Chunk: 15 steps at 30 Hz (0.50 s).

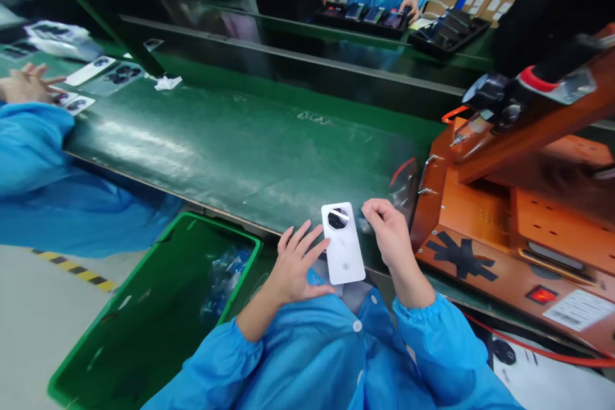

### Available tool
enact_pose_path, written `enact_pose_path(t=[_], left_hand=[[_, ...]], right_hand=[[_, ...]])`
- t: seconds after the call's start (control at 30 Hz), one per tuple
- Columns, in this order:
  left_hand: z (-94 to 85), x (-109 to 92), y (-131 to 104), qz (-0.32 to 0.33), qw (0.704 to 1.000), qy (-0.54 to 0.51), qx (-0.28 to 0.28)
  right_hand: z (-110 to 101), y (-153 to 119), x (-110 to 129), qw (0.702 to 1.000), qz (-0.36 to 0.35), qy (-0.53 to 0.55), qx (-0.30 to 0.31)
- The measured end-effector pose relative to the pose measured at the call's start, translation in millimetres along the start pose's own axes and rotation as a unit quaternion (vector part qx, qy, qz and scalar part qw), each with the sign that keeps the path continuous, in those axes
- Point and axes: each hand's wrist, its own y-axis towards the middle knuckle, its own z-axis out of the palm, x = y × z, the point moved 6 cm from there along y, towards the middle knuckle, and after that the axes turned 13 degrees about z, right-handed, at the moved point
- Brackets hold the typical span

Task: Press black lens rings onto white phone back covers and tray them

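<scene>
A white phone or phone back panel, with a round dark camera window near its top, is at the front edge of the green work surface. My left hand is beside it with fingers spread. One fingertip meets its left edge, and the thumb stretches along below its lower corner. To the right of the panel, apart from it, my right hand is closed, thumb and forefinger together. Whatever those fingers may pinch is too small to tell, though a faint clear patch shows by the fingertips.
An orange machine with a red lit switch stands at right. Below left is a green bin holding clear plastic scraps. A co-worker's hands are among flat panels at far left; another person handles dark trays across the bench.
</scene>
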Motion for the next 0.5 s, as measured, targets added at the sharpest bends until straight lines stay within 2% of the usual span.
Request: enact_pose_path(t=[0.17, 0.33, 0.5], left_hand=[[14.8, -7, 10, -0.035, 0.997, 0.008, -0.063], [23.7, -9, 11, -0.029, 0.993, 0.009, -0.113], [28.0, -3, 8, -0.028, 0.992, 0.029, -0.121]], right_hand=[[13, 5, 8, 0.999, -0.013, -0.047, -0.012], [29, 1, 13, 0.993, -0.022, -0.115, -0.001], [37, -1, 15, 0.982, -0.039, -0.187, -0.008]])
